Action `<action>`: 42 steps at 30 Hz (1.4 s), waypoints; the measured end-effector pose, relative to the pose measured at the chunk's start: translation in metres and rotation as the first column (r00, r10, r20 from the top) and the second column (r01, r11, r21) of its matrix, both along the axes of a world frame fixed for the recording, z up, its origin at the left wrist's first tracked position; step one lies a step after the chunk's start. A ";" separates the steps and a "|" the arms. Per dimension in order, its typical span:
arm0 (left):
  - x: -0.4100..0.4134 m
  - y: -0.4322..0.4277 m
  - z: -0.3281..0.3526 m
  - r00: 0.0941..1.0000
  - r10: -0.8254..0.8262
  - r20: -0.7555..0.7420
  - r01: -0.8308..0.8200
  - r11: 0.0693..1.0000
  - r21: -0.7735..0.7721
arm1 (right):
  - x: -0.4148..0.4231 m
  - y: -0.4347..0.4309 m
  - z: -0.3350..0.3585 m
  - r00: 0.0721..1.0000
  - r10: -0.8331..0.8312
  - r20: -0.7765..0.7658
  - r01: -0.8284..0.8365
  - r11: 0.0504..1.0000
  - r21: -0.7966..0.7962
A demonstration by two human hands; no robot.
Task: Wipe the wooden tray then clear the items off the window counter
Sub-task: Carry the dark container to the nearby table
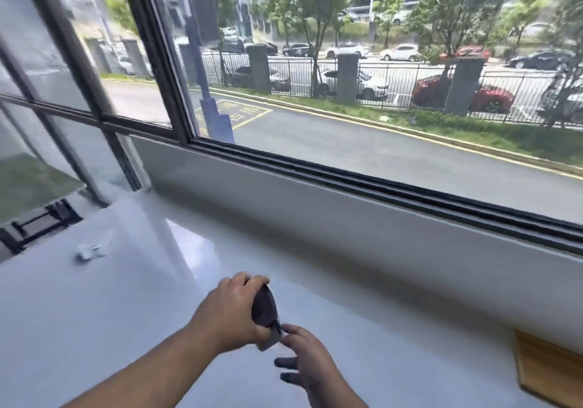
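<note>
My left hand (232, 309) grips a small dark object (264, 308), perhaps a folded cloth or pouch, just above the white window counter (132, 306). My right hand (307, 362) touches the lower end of that object with its fingertips, the other fingers spread. A corner of the wooden tray (549, 368) shows at the right edge of the counter, well to the right of both hands. A small pale crumpled item (91, 249) lies on the counter at the far left.
A large window with a dark frame (378, 183) runs along the back of the counter. A black latch (38, 224) sits at the left window. Outside are a road, a fence and parked cars.
</note>
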State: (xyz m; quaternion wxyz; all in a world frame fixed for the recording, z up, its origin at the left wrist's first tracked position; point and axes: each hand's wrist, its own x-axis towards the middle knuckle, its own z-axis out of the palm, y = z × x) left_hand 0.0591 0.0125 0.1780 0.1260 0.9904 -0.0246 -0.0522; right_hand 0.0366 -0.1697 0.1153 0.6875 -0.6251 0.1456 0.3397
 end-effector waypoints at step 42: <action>-0.592 0.590 0.030 0.369 0.929 0.036 -0.928 0.370 -0.038 | -0.400 0.691 0.038 0.521 0.852 -0.052 -0.844 0.523 0.123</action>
